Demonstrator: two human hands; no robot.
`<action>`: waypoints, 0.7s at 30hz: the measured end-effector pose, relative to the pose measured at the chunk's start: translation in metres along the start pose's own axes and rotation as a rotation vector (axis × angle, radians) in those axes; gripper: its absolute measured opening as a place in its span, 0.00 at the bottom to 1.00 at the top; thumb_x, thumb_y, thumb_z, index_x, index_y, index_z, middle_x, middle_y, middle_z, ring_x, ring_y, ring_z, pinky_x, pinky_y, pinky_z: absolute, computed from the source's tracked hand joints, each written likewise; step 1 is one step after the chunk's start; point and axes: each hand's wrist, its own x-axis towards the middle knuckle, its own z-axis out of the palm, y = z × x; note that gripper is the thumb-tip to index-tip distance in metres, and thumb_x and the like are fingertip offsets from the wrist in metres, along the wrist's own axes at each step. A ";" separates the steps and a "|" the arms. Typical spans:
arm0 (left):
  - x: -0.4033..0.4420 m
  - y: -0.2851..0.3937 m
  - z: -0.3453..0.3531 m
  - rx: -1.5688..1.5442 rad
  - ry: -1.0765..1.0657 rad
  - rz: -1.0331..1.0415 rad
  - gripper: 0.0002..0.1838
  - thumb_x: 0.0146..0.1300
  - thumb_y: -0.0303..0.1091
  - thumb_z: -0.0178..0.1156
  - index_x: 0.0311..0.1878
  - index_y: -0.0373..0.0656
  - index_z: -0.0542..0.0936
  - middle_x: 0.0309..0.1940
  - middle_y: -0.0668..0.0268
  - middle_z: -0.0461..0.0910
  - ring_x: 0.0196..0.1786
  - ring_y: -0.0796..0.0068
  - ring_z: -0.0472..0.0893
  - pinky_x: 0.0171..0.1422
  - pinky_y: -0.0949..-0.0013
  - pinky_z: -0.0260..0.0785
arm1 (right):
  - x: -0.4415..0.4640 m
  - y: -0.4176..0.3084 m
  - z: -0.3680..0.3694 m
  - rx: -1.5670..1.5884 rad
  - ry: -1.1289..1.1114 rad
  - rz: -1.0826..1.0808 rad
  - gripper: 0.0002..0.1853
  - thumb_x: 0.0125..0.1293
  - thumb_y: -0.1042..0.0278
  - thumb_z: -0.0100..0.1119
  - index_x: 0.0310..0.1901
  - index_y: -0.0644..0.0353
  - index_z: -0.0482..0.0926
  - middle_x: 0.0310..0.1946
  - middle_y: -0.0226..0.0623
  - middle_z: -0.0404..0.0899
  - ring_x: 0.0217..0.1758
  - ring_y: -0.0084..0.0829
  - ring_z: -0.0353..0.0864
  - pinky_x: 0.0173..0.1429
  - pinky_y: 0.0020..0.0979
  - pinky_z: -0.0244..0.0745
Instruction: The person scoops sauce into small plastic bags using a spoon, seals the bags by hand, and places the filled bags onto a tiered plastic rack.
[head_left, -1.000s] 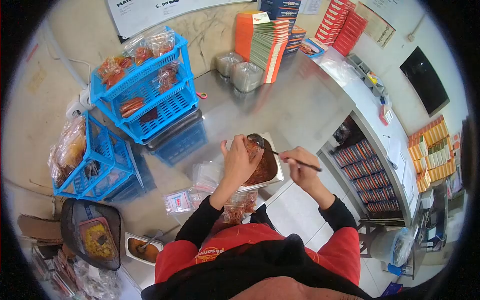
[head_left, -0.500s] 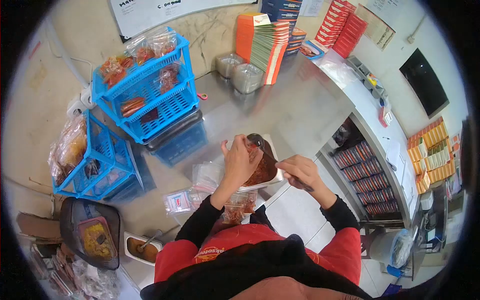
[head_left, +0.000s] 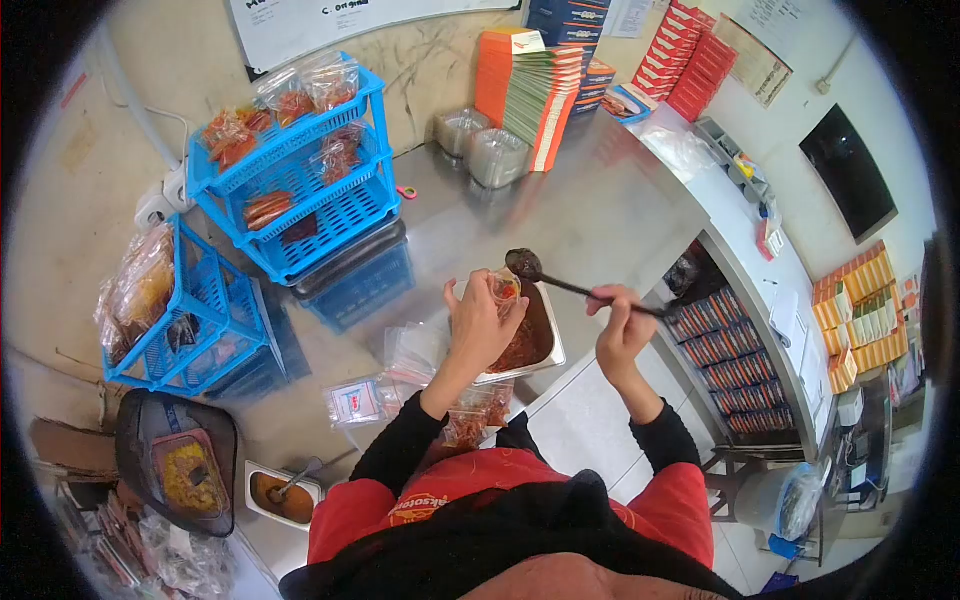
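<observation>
My left hand (head_left: 476,328) is closed around a small clear plastic bag (head_left: 505,288) with some red food in it, its mouth facing up. With my right hand (head_left: 622,335) I grip the handle of a dark ladle (head_left: 570,285). The ladle's bowl, coated in brown sauce, is just above the bag's far side, apart from it. Beneath both is a metal food pan (head_left: 532,368) with reddish-brown sauce (head_left: 525,346). Flat clear bags (head_left: 415,350) lie left of my left wrist, and filled bags (head_left: 475,415) lie near my body.
A blue tiered rack (head_left: 290,235) with food bags stands on the steel table (head_left: 440,235). Clear containers (head_left: 497,157) and folded boxes (head_left: 540,105) stand at the back. Another sauce pan (head_left: 312,490) and a dark tub (head_left: 225,425) sit lower left. Shelves (head_left: 735,340) are right.
My right hand has moved right and slightly up, and the ladle's bowl has risen away from the bag to its far side. My left hand stays almost in place.
</observation>
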 end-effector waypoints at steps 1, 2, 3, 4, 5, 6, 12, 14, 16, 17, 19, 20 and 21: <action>0.000 -0.001 0.000 -0.011 -0.006 0.004 0.25 0.56 0.42 0.62 0.46 0.36 0.63 0.33 0.61 0.72 0.39 0.61 0.74 0.63 0.43 0.44 | -0.001 0.005 0.001 0.000 0.001 0.000 0.15 0.71 0.64 0.45 0.36 0.67 0.77 0.24 0.35 0.76 0.26 0.24 0.75 0.31 0.24 0.70; 0.000 -0.002 -0.003 -0.011 -0.007 0.005 0.25 0.56 0.42 0.62 0.46 0.36 0.63 0.33 0.61 0.72 0.39 0.61 0.74 0.63 0.43 0.44 | -0.001 0.011 0.001 0.052 0.129 0.152 0.16 0.72 0.63 0.43 0.36 0.68 0.76 0.24 0.35 0.76 0.26 0.22 0.74 0.31 0.24 0.69; 0.001 -0.005 -0.007 0.010 0.036 0.056 0.24 0.56 0.42 0.62 0.46 0.36 0.63 0.34 0.61 0.72 0.39 0.61 0.74 0.63 0.42 0.44 | -0.004 0.018 0.001 0.103 0.258 0.304 0.18 0.73 0.62 0.41 0.36 0.68 0.76 0.24 0.34 0.76 0.27 0.20 0.73 0.32 0.23 0.69; 0.003 -0.009 -0.011 0.032 0.077 0.108 0.24 0.56 0.41 0.62 0.46 0.37 0.63 0.34 0.60 0.72 0.40 0.61 0.75 0.63 0.42 0.44 | -0.012 0.033 -0.001 0.056 0.249 0.342 0.20 0.73 0.59 0.40 0.35 0.66 0.77 0.23 0.33 0.76 0.26 0.19 0.73 0.32 0.23 0.68; 0.004 -0.013 -0.014 0.032 0.074 0.111 0.24 0.56 0.41 0.62 0.46 0.37 0.63 0.34 0.60 0.72 0.40 0.61 0.75 0.63 0.42 0.44 | -0.020 0.046 -0.002 0.056 0.253 0.342 0.20 0.73 0.59 0.40 0.35 0.66 0.77 0.23 0.33 0.76 0.26 0.19 0.73 0.32 0.23 0.68; 0.003 -0.020 -0.014 0.063 0.040 0.226 0.23 0.55 0.41 0.62 0.45 0.37 0.63 0.34 0.60 0.72 0.40 0.62 0.74 0.63 0.42 0.45 | -0.029 0.057 -0.003 -0.065 0.105 0.483 0.19 0.72 0.59 0.41 0.35 0.64 0.78 0.23 0.32 0.77 0.26 0.18 0.74 0.31 0.23 0.68; 0.002 -0.032 -0.016 0.063 0.007 0.245 0.23 0.55 0.40 0.62 0.45 0.37 0.64 0.35 0.58 0.73 0.42 0.60 0.75 0.64 0.45 0.48 | -0.062 0.094 0.007 -0.262 -0.328 0.657 0.16 0.69 0.59 0.47 0.36 0.62 0.80 0.22 0.35 0.79 0.24 0.25 0.76 0.32 0.26 0.70; 0.003 -0.030 -0.015 0.122 -0.029 0.305 0.23 0.55 0.40 0.62 0.46 0.36 0.64 0.34 0.57 0.73 0.42 0.59 0.75 0.63 0.46 0.49 | -0.063 0.090 0.008 -0.384 -0.402 0.660 0.14 0.63 0.60 0.55 0.45 0.58 0.78 0.31 0.41 0.79 0.34 0.39 0.78 0.42 0.34 0.72; 0.005 -0.025 -0.015 0.063 -0.006 0.187 0.24 0.55 0.40 0.61 0.46 0.34 0.64 0.35 0.56 0.73 0.41 0.58 0.75 0.61 0.50 0.51 | -0.052 0.063 0.018 -0.645 -0.213 0.397 0.16 0.60 0.64 0.59 0.48 0.58 0.76 0.38 0.41 0.77 0.42 0.40 0.75 0.48 0.36 0.69; 0.004 -0.023 -0.014 0.063 -0.010 0.192 0.24 0.55 0.40 0.61 0.46 0.34 0.64 0.35 0.56 0.73 0.41 0.58 0.75 0.61 0.50 0.51 | -0.048 0.053 0.020 -0.899 -0.028 0.122 0.20 0.56 0.67 0.62 0.51 0.59 0.74 0.45 0.42 0.74 0.49 0.42 0.72 0.54 0.38 0.66; 0.004 -0.016 -0.012 0.011 0.013 0.117 0.25 0.56 0.41 0.61 0.46 0.33 0.63 0.36 0.55 0.73 0.41 0.57 0.74 0.60 0.53 0.53 | -0.043 0.041 0.020 -0.820 -0.071 0.095 0.23 0.53 0.67 0.63 0.52 0.57 0.72 0.49 0.42 0.71 0.54 0.43 0.68 0.57 0.40 0.62; 0.005 -0.014 -0.013 0.010 0.007 0.122 0.25 0.56 0.41 0.61 0.46 0.33 0.63 0.36 0.55 0.73 0.41 0.57 0.74 0.60 0.53 0.53 | -0.042 0.037 0.020 -0.736 -0.116 0.072 0.26 0.50 0.67 0.65 0.53 0.54 0.71 0.53 0.41 0.67 0.59 0.44 0.63 0.59 0.42 0.59; 0.006 -0.011 -0.013 0.009 0.003 0.114 0.25 0.56 0.40 0.61 0.46 0.33 0.63 0.36 0.54 0.72 0.42 0.56 0.73 0.59 0.54 0.53 | -0.042 0.035 0.021 -0.740 -0.109 0.078 0.26 0.50 0.67 0.65 0.53 0.54 0.71 0.53 0.41 0.67 0.59 0.44 0.63 0.59 0.42 0.59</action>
